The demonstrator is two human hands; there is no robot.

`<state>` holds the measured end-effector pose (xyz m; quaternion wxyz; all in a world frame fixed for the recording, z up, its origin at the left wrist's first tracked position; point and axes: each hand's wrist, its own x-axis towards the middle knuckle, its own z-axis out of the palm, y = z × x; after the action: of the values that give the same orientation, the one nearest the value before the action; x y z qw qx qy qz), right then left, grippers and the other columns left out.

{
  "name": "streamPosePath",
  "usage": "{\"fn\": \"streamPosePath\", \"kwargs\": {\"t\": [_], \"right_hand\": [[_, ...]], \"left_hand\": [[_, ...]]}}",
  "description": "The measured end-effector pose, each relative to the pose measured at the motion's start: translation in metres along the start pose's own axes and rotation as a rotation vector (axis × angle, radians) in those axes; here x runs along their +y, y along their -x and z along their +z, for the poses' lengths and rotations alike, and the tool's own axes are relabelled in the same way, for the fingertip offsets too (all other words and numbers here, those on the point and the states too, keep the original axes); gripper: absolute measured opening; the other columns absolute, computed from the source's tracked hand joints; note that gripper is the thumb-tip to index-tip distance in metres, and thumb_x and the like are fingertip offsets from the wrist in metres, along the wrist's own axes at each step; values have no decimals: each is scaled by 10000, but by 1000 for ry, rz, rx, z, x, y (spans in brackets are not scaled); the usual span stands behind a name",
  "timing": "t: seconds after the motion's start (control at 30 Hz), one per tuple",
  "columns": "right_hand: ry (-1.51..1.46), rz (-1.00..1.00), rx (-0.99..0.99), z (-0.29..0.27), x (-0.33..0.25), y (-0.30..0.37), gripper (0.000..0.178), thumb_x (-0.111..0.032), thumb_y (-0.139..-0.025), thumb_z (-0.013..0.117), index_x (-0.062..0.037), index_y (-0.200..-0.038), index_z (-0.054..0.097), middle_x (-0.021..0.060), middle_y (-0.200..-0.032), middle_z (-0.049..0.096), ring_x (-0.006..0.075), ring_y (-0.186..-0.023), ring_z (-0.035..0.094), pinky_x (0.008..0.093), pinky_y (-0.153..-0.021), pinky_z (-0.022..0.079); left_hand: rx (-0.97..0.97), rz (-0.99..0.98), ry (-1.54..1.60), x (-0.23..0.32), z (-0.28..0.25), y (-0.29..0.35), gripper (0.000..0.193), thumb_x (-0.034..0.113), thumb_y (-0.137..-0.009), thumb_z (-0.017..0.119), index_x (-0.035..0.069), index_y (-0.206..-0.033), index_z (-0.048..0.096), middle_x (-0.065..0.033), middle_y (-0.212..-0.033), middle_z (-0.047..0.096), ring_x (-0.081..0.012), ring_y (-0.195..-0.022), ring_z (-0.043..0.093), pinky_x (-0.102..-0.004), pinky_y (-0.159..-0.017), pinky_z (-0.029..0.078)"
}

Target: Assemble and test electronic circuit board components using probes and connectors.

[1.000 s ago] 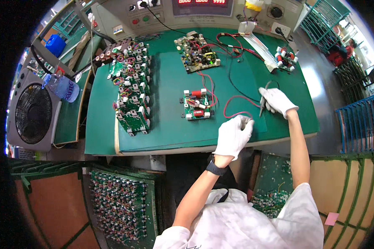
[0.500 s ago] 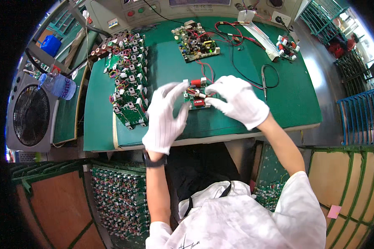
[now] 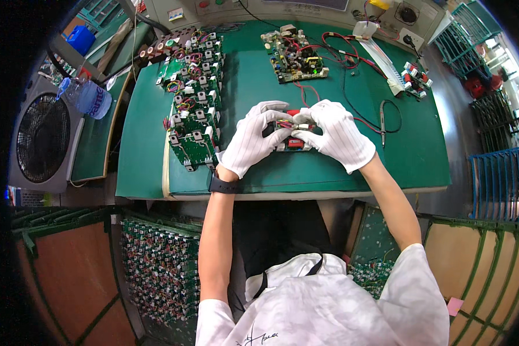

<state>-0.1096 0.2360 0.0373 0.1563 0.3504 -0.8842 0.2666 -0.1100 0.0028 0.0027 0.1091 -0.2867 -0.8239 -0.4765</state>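
Note:
On the green bench mat a small circuit board [image 3: 281,147] with red block components [image 3: 296,142] lies under both of my white-gloved hands. My left hand [image 3: 254,141] comes in from the left, its thumb and fingertips closing on a small bunch of coloured wires [image 3: 284,124] over the board. From the other side my right hand [image 3: 341,137] pinches at the white connector [image 3: 303,127] by those wires. My fingers cover much of the board. Red leads [image 3: 308,89] run from behind it toward a larger populated circuit board [image 3: 292,56] farther back.
Several green boards [image 3: 195,109] stand in a row at the left. A test probe [image 3: 382,124] with its cable lies at the right, and another small board [image 3: 415,79] sits at the back right. A fan [image 3: 43,138] and a water bottle [image 3: 86,97] are beyond the bench's left edge.
My left hand has moved in from beside the board to the wires, its fingers closing. My right hand stays at the board. The whole view has shifted slightly.

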Motion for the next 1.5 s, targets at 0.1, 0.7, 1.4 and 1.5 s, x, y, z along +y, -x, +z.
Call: {"fn": "streamPosePath", "kwargs": {"t": [0.1,0.7,1.4,1.5], "right_hand": [[53,-33,7,3,0,-3,196,-235,-833,800,-119,-984,755,85,-876,736,283,-871,697,419,-858,528],[-109,107,19,-27,-24,4,382,-278,-836,827,-55,-1121,707,141,-1025,713,320,-884,699,393,-792,564],[-857,332,-444,-87,-128,-104,330,-279,-1028,689,20,-1167,692,52,-960,732,109,-854,683,282,-799,562],[-499,34,-472,-77,-155,-152,329,-290,-991,688,15,-1110,704,83,-924,714,118,-850,658,300,-751,535]], "left_hand": [[-10,14,8,-4,0,0,241,212,-901,785,69,-1088,734,-130,-1318,670,-322,-1217,645,-413,-995,540],[148,-56,157,10,-5,19,764,-129,-744,484,-26,-1501,466,-182,-1487,544,-282,-1450,486,-402,-1237,354],[466,320,20,78,-81,60,726,77,-719,896,66,-1378,593,-205,-1445,581,-393,-1319,590,-441,-1085,502],[528,86,455,79,-103,69,572,94,-798,900,27,-1306,646,-143,-1263,706,-216,-1187,670,-353,-1029,516]]}}
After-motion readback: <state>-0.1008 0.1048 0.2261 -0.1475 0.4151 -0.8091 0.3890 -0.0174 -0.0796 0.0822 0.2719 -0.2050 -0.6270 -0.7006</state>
